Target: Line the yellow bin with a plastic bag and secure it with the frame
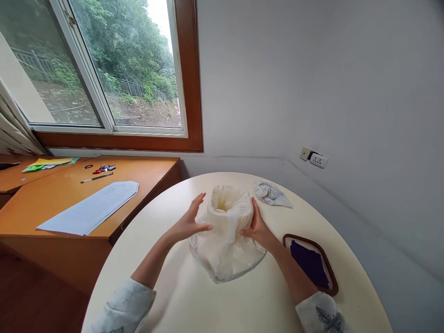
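A translucent white plastic bag (224,256) is draped over a round, cream-coloured bin (220,212) standing upright on the white round table (194,305). The bag folds over the bin's rim, and its loose edge spreads out on the tabletop around the base. At the left side, my left hand (189,222) is open with fingers spread, its thumb tip close to the bag. My right hand (258,226) curves round the right side, with its thumb on the front of the bag and its fingers along the side.
A clear bag of white crumpled items (270,193) lies behind my right hand. Near my right forearm is a brown-rimmed tray (333,280) holding dark purple cloth (310,261). Papers (93,208), a pen (97,177) and keys (106,169) lie on the wooden desk (159,171) at left.
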A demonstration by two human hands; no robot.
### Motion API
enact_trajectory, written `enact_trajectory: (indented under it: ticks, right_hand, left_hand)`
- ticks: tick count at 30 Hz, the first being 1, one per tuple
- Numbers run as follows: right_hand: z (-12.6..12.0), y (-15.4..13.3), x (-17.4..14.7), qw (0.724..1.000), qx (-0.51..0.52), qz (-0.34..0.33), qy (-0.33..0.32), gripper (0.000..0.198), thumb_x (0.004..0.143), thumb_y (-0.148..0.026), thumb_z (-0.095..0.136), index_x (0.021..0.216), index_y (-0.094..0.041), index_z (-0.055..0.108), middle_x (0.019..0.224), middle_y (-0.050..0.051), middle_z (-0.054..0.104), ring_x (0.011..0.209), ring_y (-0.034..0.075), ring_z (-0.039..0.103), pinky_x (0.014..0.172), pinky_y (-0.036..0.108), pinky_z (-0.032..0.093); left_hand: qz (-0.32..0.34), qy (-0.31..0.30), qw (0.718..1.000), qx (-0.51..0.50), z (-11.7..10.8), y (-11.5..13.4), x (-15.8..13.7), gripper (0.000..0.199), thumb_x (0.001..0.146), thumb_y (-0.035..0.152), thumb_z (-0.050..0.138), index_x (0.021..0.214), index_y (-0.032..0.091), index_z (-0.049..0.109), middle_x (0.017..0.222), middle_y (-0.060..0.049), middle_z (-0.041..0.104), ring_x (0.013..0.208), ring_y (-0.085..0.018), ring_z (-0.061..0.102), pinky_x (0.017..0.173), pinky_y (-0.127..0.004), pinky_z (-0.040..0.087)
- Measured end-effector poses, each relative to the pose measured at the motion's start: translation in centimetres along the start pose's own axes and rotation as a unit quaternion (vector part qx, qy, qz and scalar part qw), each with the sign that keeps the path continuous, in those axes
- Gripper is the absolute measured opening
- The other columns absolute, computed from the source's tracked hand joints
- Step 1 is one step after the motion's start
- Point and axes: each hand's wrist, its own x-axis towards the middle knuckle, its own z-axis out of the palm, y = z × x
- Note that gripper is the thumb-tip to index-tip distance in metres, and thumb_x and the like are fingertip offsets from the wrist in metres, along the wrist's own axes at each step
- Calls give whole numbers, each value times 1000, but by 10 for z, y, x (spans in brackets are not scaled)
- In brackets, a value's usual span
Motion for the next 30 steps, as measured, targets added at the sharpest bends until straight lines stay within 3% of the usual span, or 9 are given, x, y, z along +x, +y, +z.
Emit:
enact_trajectory:
  ticks: [2,5,7,9,11,13,19,25,30]
  right_hand:
    - [-4,-16,1,999,-11,-33,39,100,63,-35,73,139,-37,8,146,5,21,132,21,25,103,41,29]
    - [-3,-44,-2,977,-138,-125,106,67,75,-36,61,134,-31,29,138,7,37,129,21,30,104,42,28]
    - [2,-61,-7,936,-278,-190,103,54,78,-34,57,129,-27,40,133,7,43,126,23,35,104,44,28]
    - [8,-74,-13,875,-414,-244,55,44,80,-31,55,123,-25,47,127,7,50,123,23,39,104,46,27]
    - [13,-81,-21,817,-499,-289,4,35,82,-27,52,117,-24,51,116,6,59,118,22,46,103,46,26]
    - [15,-82,-32,781,-538,-316,-20,27,84,-22,48,110,-22,54,106,5,64,113,20,50,101,44,27]
    - [18,-81,-71,751,-575,-325,-18,18,85,-13,43,95,-19,57,92,3,66,105,19,54,95,41,28]
    - [23,-89,-94,736,-599,-312,-37,14,85,-14,44,80,-17,57,80,3,65,100,18,55,92,38,28]
    - [31,-100,-109,704,-648,-282,-77,20,86,-15,42,72,-16,56,72,2,62,89,16,57,92,37,29]
  left_hand:
    - [51,42,993,98,-6,23,-3,65,67,36,70,127,33,44,142,-3,29,131,-29,25,108,-45,21]
    - [149,22,956,252,-2,52,-4,43,71,38,67,113,29,57,128,-6,48,122,-28,37,105,-46,27]
    - [207,-27,917,339,7,61,-2,35,74,37,64,106,25,59,114,-7,58,113,-25,46,105,-47,25]
    - [241,-61,878,410,16,62,-1,23,79,32,60,99,20,59,98,-6,63,100,-21,54,106,-46,25]
    - [257,-70,849,457,25,60,-2,12,83,26,55,90,17,58,85,-4,65,86,-16,59,104,-43,28]
    - [271,-77,828,485,33,58,-9,7,84,23,52,83,17,55,75,-1,63,75,-14,59,101,-40,33]
    - [319,-97,764,552,51,64,-42,14,86,20,46,73,17,51,64,0,59,65,-13,55,92,-36,38]
    - [358,-95,729,576,62,70,-65,14,84,9,44,74,17,51,64,0,60,67,-14,54,91,-34,37]
    - [389,-101,699,591,68,80,-83,15,80,4,44,75,17,52,59,0,57,62,-14,51,87,-34,38]
